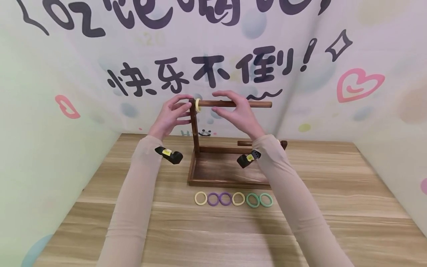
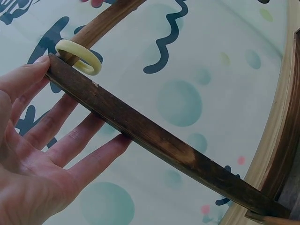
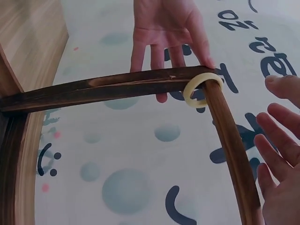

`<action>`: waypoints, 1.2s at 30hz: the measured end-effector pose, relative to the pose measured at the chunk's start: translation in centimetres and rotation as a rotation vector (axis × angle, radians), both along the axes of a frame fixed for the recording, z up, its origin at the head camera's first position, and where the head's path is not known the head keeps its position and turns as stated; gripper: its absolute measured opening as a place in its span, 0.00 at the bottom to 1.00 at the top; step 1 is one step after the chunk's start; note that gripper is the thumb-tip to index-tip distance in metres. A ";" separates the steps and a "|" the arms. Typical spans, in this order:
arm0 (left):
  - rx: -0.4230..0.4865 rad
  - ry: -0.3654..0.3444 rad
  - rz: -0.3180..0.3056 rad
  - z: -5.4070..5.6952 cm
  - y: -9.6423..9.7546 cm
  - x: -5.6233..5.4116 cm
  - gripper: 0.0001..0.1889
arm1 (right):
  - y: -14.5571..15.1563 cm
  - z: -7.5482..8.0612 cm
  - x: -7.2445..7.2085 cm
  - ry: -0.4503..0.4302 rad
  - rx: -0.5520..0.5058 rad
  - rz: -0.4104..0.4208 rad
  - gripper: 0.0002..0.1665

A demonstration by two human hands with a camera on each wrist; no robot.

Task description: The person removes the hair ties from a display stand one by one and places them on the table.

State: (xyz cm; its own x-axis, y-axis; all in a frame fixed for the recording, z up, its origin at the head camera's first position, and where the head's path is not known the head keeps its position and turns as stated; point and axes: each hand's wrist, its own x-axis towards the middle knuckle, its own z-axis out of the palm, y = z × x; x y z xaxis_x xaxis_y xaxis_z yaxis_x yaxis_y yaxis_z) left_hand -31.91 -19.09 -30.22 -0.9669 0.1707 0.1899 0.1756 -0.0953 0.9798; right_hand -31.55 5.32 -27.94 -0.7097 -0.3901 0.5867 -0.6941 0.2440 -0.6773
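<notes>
A dark wooden stand (image 1: 195, 128) has an upright post and a long top rod (image 1: 261, 104). One pale yellow ring (image 1: 198, 105) hangs on the rod beside the post. My left hand (image 1: 171, 115) holds the post near its top; in the left wrist view the thumb lies on the post's end and the long fingers reach behind it. My right hand (image 1: 238, 113) is spread around the rod, to the right of the ring. In the right wrist view its fingers (image 3: 276, 136) stand apart from the rod, holding nothing.
In front of the stand's base tray (image 1: 230, 183), several rings lie in a row on the wooden table (image 1: 207, 237): yellow (image 1: 201, 204), purple (image 1: 213, 204) and green (image 1: 252, 205). A lower rod (image 1: 244, 143) sits at the right, partly behind my right arm. A printed cloth hangs behind.
</notes>
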 end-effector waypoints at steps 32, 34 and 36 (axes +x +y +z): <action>0.010 0.014 0.002 -0.1 0.0 0.0 0.12 | -4.9 -0.8 -0.8 0.181 0.300 -0.217 0.29; 0.008 0.016 0.002 -0.1 0.1 0.0 0.12 | -5.1 -0.8 -0.8 0.166 0.301 -0.239 0.29; 0.006 0.018 0.002 -0.1 0.1 0.0 0.12 | -5.3 -0.8 -0.6 0.148 0.299 -0.260 0.29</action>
State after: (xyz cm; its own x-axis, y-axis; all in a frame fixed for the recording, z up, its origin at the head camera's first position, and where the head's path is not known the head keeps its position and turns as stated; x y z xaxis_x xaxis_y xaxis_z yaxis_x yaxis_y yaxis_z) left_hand -31.93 -19.02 -30.36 -0.9636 0.1676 0.2081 0.1933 -0.1004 0.9760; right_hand -32.14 0.05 -28.73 -0.7235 -0.3777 0.5778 -0.6679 0.5948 -0.4474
